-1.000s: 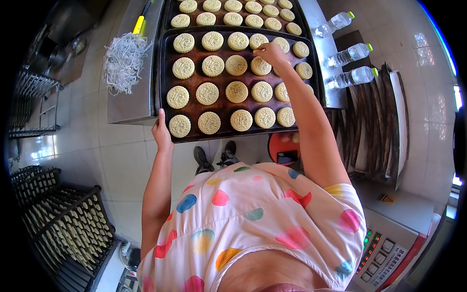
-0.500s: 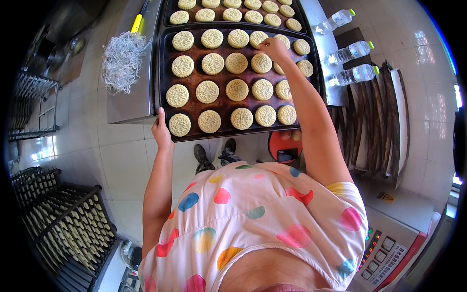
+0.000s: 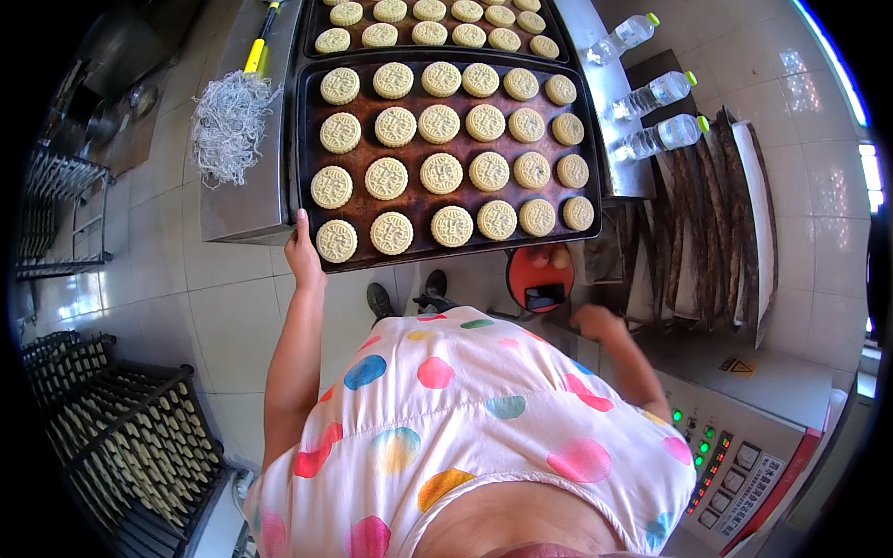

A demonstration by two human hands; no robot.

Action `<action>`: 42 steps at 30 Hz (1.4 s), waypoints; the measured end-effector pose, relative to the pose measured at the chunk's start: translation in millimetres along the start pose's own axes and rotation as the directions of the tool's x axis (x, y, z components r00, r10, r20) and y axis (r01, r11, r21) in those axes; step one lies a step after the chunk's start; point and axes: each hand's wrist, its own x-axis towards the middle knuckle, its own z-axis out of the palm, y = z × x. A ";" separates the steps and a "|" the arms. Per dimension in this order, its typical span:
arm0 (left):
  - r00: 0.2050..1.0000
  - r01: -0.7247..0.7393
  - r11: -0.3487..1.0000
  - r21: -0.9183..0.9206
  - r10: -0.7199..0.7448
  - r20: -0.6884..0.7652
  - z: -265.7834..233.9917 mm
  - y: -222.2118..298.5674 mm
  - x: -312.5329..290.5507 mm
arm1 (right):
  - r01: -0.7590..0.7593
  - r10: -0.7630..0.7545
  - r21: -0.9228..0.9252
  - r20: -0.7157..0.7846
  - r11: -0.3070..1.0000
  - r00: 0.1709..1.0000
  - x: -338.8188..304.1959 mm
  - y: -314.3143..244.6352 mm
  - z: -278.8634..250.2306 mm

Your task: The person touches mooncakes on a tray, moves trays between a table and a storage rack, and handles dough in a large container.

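Note:
A dark baking tray (image 3: 372, 186) bears rows of round, pale, stamped mooncakes (image 3: 441, 172). Its near edge juts out past the metal table. My left hand (image 3: 304, 253) holds the tray at its near left corner, thumb up along the rim and the other fingers hidden beneath. Away from the tray, low on the right beside my body, my right hand (image 3: 600, 323) hangs in the air. Motion blurs its fingers, which look bent, and no object shows in it. Nearest to it is a red round stool seat (image 3: 523, 290) bearing a dark phone-like slab (image 3: 545, 297).
A second tray (image 3: 321, 17) of mooncakes adjoins the far side. A stringy white mop head (image 3: 233, 130) with a yellow handle lies left; three bottles (image 3: 657, 96) lie right. A control cabinet (image 3: 772, 400) stands near right, a loaded rack (image 3: 139, 446) near left.
My right hand has left the mooncakes at the tray's far right and drawn back toward my body. My left hand stays on the corner. The view has shifted slightly.

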 end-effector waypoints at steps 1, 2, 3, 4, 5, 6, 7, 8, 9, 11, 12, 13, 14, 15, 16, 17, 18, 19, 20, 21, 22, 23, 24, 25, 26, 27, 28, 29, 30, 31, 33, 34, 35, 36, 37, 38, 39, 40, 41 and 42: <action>1.000 -0.014 1.000 -0.005 0.014 0.005 0.0 -0.3 0.2 | -0.203 0.207 -0.066 0.066 0.977 0.976 3.3 -6.5 22.8; 1.000 -0.013 1.000 -0.013 0.013 -0.003 -0.1 -0.6 0.8 | -0.143 0.139 0.144 0.035 0.979 0.990 7.5 -5.5 33.6; 1.000 -0.011 1.000 -0.017 0.011 -0.013 -0.2 -1.4 0.9 | -0.113 0.158 0.409 -0.076 0.906 0.985 11.2 -6.7 39.4; 1.000 -0.008 1.000 0.020 0.008 -0.004 -1.0 -0.8 2.5 | -0.122 0.238 0.627 -0.105 0.769 0.966 14.8 -12.0 40.3; 1.000 -0.031 0.999 0.030 0.031 0.000 -1.3 -1.2 2.9 | -0.048 0.277 0.816 -0.140 0.576 0.950 17.2 -13.3 33.3; 0.999 -0.041 0.998 0.046 0.042 -0.009 -1.1 -1.7 3.6 | -0.068 0.282 0.595 -0.275 0.801 0.919 22.1 -15.3 20.6; 0.999 -0.050 0.997 0.064 0.051 -0.017 -2.0 -2.0 4.1 | -0.031 0.272 0.552 -0.360 0.833 0.892 23.2 -17.9 7.2; 0.998 -0.046 0.995 0.089 0.049 -0.033 -2.0 -2.2 5.4 | 0.000 0.261 0.507 -0.443 0.862 0.858 25.7 -20.1 -8.9; 0.998 -0.051 0.995 0.091 0.053 -0.026 -2.9 -2.5 6.1 | 0.012 0.261 0.478 -0.500 0.878 0.826 27.3 -23.1 -24.7; 0.999 -0.050 0.994 0.100 0.052 -0.013 -3.6 -3.1 8.6 | 0.113 0.189 0.566 -0.447 0.817 0.874 23.5 -21.4 -51.8; 0.998 -0.057 0.994 0.090 0.058 -0.002 -4.0 -3.8 9.2 | 0.150 0.155 0.620 -0.411 0.771 0.898 23.5 -22.1 -62.5; 0.997 -0.070 0.993 0.090 0.071 0.000 -4.0 -4.1 10.5 | 0.128 0.145 0.633 -0.361 0.764 0.921 24.9 -23.3 -71.4; 0.997 -0.073 0.993 0.094 0.073 -0.001 -4.3 -4.9 11.1 | 0.104 0.132 0.643 -0.308 0.759 0.942 26.1 -25.0 -77.2; 0.997 -0.074 0.993 0.096 0.074 -0.003 -4.7 -5.6 11.7 | 0.115 0.112 0.666 -0.288 0.737 0.951 27.5 -26.9 -81.1; 0.997 -0.081 0.993 0.090 0.081 0.000 -4.8 -6.2 12.7 | 0.127 0.083 0.493 -0.383 0.861 0.920 29.1 -30.0 -82.3; 0.996 -0.087 0.993 0.080 0.087 0.002 -4.7 -7.2 13.3 | 0.153 0.024 0.312 -0.497 0.938 0.867 31.5 -33.6 -82.6; 0.997 -0.079 0.994 0.069 0.079 0.005 -5.1 -7.6 13.8 | 0.114 -0.031 0.126 -0.524 0.985 0.851 33.4 -36.5 -83.0; 0.996 -0.090 0.992 0.092 0.091 -0.013 -5.5 -8.1 14.2 | 0.162 -0.053 0.144 -0.565 0.976 0.823 35.1 -39.4 -82.9; 0.996 -0.088 0.990 0.115 0.091 -0.026 -5.8 -8.3 14.3 | 0.168 -0.048 0.175 -0.539 0.970 0.841 36.7 -42.6 -83.6; 0.995 -0.096 0.986 0.135 0.100 -0.024 -5.6 -8.0 14.8 | 0.174 -0.037 0.212 -0.529 0.962 0.848 37.5 -45.0 -84.7; 0.994 -0.107 0.986 0.128 0.110 -0.021 -5.5 -8.2 14.6 | 0.200 -0.033 0.260 -0.531 0.945 0.846 37.7 -47.0 -86.1; 0.995 -0.089 0.988 0.128 0.093 -0.027 -5.5 -7.6 14.7 | 0.228 -0.020 0.313 -0.549 0.922 0.836 37.1 -48.3 -88.2; 0.996 -0.089 0.989 0.122 0.091 -0.014 -5.0 -7.1 15.0 | 0.280 -0.015 0.361 -0.589 0.889 0.808 36.0 -49.2 -90.1; 0.997 -0.081 0.989 0.120 0.083 -0.005 -4.8 -6.2 15.3 | 0.248 0.021 0.384 -0.576 0.890 0.817 34.2 -50.1 -91.9; 0.996 -0.090 0.990 0.110 0.091 -0.009 -3.6 -6.0 15.1 | 0.240 0.046 0.401 -0.586 0.884 0.809 32.3 -50.9 -93.5; 0.995 -0.101 0.988 0.118 0.103 -0.010 -3.4 -5.3 15.1 | 0.235 0.069 0.418 -0.594 0.877 0.802 30.4 -52.1 -94.5; 0.994 -0.108 0.985 0.132 0.109 -0.005 -3.1 -5.0 14.7 | 0.233 0.082 0.434 -0.595 0.870 0.800 28.3 -53.1 -95.2; 0.995 -0.095 0.984 0.152 0.098 -0.012 -3.2 -4.5 14.7 | 0.232 0.094 0.447 -0.595 0.864 0.798 26.7 -54.4 -95.9; 0.992 -0.122 0.984 0.129 0.124 -0.002 -2.8 -4.6 14.2 | 0.221 0.116 0.476 -0.581 0.851 0.806 25.3 -55.7 -97.0; 0.992 -0.129 0.983 0.130 0.130 -0.002 -2.7 -4.5 14.3 | 0.244 0.136 0.497 -0.611 0.832 0.780 24.1 -56.4 -98.6; 0.991 -0.135 0.981 0.137 0.137 -0.004 -3.5 -4.7 14.0 | 0.271 0.200 0.569 -0.631 0.777 0.750 21.7 -56.0 -106.1; 0.994 -0.108 0.984 0.143 0.108 0.002 -4.3 -4.6 14.3 | 0.286 0.272 0.622 -0.646 0.729 0.713 23.3 -55.5 -113.8; 0.997 -0.081 0.986 0.149 0.081 0.006 -5.2 -4.6 14.8 | 0.283 0.302 0.593 -0.695 0.754 0.652 23.1 -52.6 -123.2; 0.999 -0.047 0.987 0.156 0.046 0.008 -5.8 -4.5 15.3 | 0.274 0.344 0.589 -0.722 0.760 0.600 22.7 -48.5 -134.3; 0.999 -0.053 0.986 0.160 0.052 0.010 -6.4 -4.7 15.6 | 0.283 0.374 0.580 -0.755 0.764 0.538 23.1 -43.5 -147.8; 0.999 -0.055 0.985 0.165 0.053 0.012 -6.9 -4.8 15.9 | 0.265 0.365 0.526 -0.800 0.808 0.476 24.4 -36.6 -164.7; 0.999 -0.050 0.984 0.172 0.049 0.012 -7.0 -4.9 16.6 | 0.281 0.326 0.446 -0.863 0.850 0.386 26.8 -28.6 -183.6; 0.999 -0.048 0.982 0.183 0.047 0.007 -7.1 -5.4 16.6 | 0.257 0.341 0.450 -0.863 0.856 0.373 31.1 -20.4 -203.3; 0.998 -0.056 0.985 0.161 0.057 -0.003 -7.0 -6.0 16.6 | 0.258 0.335 0.431 -0.878 0.865 0.342 36.2 -11.8 -222.9; 0.998 -0.064 0.988 0.144 0.067 -0.013 -6.7 -6.6 16.6 | 0.272 0.313 0.402 -0.895 0.874 0.318 42.1 -2.9 -241.7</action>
